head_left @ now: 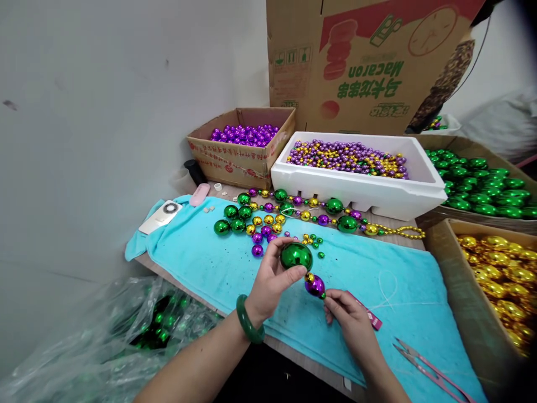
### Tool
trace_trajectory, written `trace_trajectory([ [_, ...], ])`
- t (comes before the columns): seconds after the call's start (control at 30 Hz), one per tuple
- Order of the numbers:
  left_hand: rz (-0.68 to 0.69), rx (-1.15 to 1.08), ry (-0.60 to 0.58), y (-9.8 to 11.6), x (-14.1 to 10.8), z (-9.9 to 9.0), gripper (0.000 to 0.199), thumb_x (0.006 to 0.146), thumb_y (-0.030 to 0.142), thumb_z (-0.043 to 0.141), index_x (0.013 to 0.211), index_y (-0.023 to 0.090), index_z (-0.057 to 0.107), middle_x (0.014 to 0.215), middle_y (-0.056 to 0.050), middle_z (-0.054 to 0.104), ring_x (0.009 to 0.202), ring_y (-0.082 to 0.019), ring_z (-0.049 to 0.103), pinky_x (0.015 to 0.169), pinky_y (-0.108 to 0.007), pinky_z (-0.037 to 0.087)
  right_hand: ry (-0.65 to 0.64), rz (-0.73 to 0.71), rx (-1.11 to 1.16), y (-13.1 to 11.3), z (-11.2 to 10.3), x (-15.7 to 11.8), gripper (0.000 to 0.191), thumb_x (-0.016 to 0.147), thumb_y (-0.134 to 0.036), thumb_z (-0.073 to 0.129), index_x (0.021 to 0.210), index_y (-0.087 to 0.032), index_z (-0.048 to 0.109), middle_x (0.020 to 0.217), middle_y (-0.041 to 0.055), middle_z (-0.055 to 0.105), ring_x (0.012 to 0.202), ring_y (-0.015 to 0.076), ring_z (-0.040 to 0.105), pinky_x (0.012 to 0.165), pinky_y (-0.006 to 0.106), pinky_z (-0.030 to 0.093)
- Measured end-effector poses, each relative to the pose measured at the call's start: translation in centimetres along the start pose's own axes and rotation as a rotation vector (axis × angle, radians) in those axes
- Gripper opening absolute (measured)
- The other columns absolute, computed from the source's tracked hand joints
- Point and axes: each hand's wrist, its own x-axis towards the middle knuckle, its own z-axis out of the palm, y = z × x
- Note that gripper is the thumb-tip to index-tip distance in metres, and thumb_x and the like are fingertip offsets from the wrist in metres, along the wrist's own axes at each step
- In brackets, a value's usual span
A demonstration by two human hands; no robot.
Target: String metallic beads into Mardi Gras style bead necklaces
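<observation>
My left hand [271,280], a green bangle [250,320] at its wrist, grips a large shiny green bead [297,256] between thumb and fingers. In line with it sit a small gold bead [309,277] and a purple bead [315,286]. My right hand [346,310] pinches at a tiny green bead [323,296] at the purple bead's lower end. White string [403,304] trails right across the turquoise towel [201,246]. Behind my hands lie loose green beads [238,225], gold beads [268,220] and purple beads [257,251]. A finished-looking bead strand [347,224] stretches along the towel's back edge.
Pink-handled thread snips [436,375] lie front right, near a red packet [375,320]. Behind stand a foam box [356,193] and a carton of purple beads [230,162]. Cartons of gold beads [499,280] and green beads [482,184] flank the right. A white device [161,217] rests left.
</observation>
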Motion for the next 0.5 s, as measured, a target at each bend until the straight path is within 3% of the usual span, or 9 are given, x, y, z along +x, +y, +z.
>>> trace_trajectory([
  [0.5, -0.008, 0.0, 0.085, 0.36, -0.04, 0.25, 0.044, 0.071, 0.02, 0.071, 0.108, 0.024, 0.048, 0.102, -0.001, 0.055, 0.089, -0.012, 0.053, 0.078, -0.024, 0.045, 0.012, 0.057, 0.018, -0.43, 0.61, -0.26, 0.034, 0.068, -0.047, 0.067, 0.078, -0.016, 0.06, 0.054, -0.0022, 0.053, 0.047, 0.0125, 0.049, 0.05, 0.026, 0.04],
])
